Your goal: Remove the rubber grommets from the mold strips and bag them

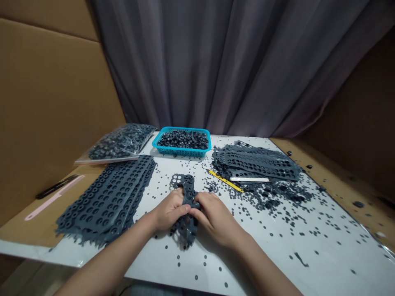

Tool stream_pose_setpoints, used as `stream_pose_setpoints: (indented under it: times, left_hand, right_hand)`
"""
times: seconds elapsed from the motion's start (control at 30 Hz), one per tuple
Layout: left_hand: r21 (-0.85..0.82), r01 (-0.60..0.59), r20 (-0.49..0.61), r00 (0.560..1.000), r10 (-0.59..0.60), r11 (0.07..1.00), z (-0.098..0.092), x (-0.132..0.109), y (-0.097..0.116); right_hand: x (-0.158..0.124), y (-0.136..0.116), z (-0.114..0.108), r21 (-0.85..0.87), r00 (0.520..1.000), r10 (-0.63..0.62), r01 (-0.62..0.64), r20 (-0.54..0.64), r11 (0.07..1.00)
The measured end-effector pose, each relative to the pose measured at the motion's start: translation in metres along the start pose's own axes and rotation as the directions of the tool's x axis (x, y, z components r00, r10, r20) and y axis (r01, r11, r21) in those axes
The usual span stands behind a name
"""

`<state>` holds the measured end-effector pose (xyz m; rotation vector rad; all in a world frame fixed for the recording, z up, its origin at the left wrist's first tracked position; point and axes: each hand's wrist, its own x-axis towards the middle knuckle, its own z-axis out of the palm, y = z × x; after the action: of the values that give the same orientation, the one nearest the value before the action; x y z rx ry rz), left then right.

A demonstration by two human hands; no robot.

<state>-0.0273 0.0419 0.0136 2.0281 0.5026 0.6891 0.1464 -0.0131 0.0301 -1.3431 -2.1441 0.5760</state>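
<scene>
Both my hands grip a dark grey rubber sheet (pixel 189 183) with rows of round holes, held just above the white table near its front middle. My left hand (pixel 170 209) is closed on its left side, thumb on top. From the right, my right hand (pixel 215 213) pinches the same sheet, its thumb tip close to the left thumb. The sheet is bent between them, and the fingers beneath it are hidden. Behind the left fingers shows a thin perforated piece (pixel 176 179) with open round holes; whether it joins the sheet I cannot tell.
Stacked knobbed sheets (pixel 105 197) lie left, beside a plastic bag (pixel 123 142) of dark pieces. A blue basket (pixel 182 152) of small dark parts stands behind. Rightward are a perforated sheet pile (pixel 259 162), a yellow pencil-like tool (pixel 225 181), a white strip (pixel 249 179) and scattered discs.
</scene>
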Motion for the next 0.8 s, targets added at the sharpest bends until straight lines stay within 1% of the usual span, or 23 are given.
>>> stream_pose_setpoints:
  times: [0.07, 0.1, 0.13, 0.17, 0.23, 0.27, 0.3, 0.33, 0.37, 0.4, 0.47, 0.53, 0.57, 0.6, 0.63, 0.7, 0.8]
  left_hand:
    - [-0.072, 0.035, 0.026, 0.999, -0.033, 0.997, 0.0, 0.0, 0.003]
    - [-0.139, 0.083, 0.026, 0.996, -0.081, 0.987, 0.0, 0.0, 0.004]
    - [-0.221, 0.156, 0.02, 0.988, -0.155, 0.963, 0.001, -0.001, 0.005]
    - [-0.3, 0.243, 0.022, 0.969, -0.248, 0.922, 0.002, -0.001, 0.006]
    - [-0.394, 0.407, 0.03, 0.902, -0.431, 0.824, 0.005, -0.002, 0.007]
    - [-0.416, 0.462, 0.027, 0.867, -0.497, 0.783, 0.008, -0.003, 0.007]
    - [-0.435, 0.493, 0.027, 0.844, -0.536, 0.753, 0.01, -0.003, 0.007]
    - [-0.465, 0.501, 0.033, 0.834, -0.551, 0.73, 0.013, -0.003, 0.007]
    - [-0.511, 0.489, 0.038, 0.834, -0.55, 0.707, 0.015, -0.002, 0.007]
    - [-0.564, 0.466, 0.042, 0.84, -0.541, 0.681, 0.018, -0.002, 0.007]
    - [-0.648, 0.407, 0.035, 0.86, -0.508, 0.644, 0.023, 0.0, 0.008]
    - [-0.692, 0.353, -0.01, 0.867, -0.498, 0.63, 0.027, 0.001, 0.008]
    - [-0.705, 0.337, -0.03, 0.864, -0.502, 0.623, 0.029, 0.002, 0.009]
    - [-0.718, 0.328, -0.045, 0.859, -0.51, 0.615, 0.031, 0.002, 0.009]
    - [-0.73, 0.322, -0.054, 0.852, -0.52, 0.603, 0.032, 0.003, 0.009]
    - [-0.753, 0.315, -0.059, 0.842, -0.535, 0.578, 0.035, 0.003, 0.009]
    - [-0.796, 0.305, -0.056, 0.823, -0.566, 0.523, 0.036, 0.004, 0.01]
  right_hand:
    - [0.0, 0.001, 0.0, 0.098, 1.0, 0.001, -0.001, 0.0, 0.995]
    - [0.0, 0.002, 0.0, 0.146, 1.0, -0.003, 0.004, -0.005, 0.989]
    - [0.0, 0.002, 0.0, 0.184, 1.0, -0.011, 0.013, -0.012, 0.983]
    - [0.0, 0.002, 0.0, 0.208, 1.0, -0.02, 0.023, -0.016, 0.978]
    - [0.0, 0.002, 0.0, 0.24, 0.999, -0.031, 0.034, -0.013, 0.97]
    - [0.0, 0.002, 0.001, 0.269, 1.0, -0.029, 0.03, -0.009, 0.963]
    - [-0.001, 0.002, 0.002, 0.324, 1.0, -0.016, 0.016, -0.002, 0.946]
    - [0.0, 0.002, 0.002, 0.412, 1.0, 0.005, -0.008, 0.009, 0.911]
    - [0.0, 0.002, 0.004, 0.529, 0.999, 0.031, -0.036, 0.02, 0.848]
    - [0.0, 0.002, 0.005, 0.658, 0.998, 0.057, -0.062, 0.03, 0.75]
    - [0.001, 0.003, 0.01, 0.872, 0.994, 0.104, -0.088, 0.043, 0.481]
    - [0.003, 0.004, 0.015, 0.972, 0.987, 0.157, -0.071, 0.036, 0.223]
    - [0.003, 0.004, 0.017, 0.99, 0.982, 0.183, -0.062, 0.039, 0.124]
    - [0.004, 0.004, 0.019, 0.997, 0.977, 0.207, -0.056, 0.046, 0.046]
    - [0.004, 0.004, 0.021, 0.998, 0.972, 0.228, -0.054, 0.056, -0.015]
    - [0.004, 0.003, 0.022, 0.993, 0.962, 0.257, -0.066, 0.089, -0.096]
    - [0.005, 0.002, 0.021, 0.986, 0.949, 0.29, -0.088, 0.126, -0.139]
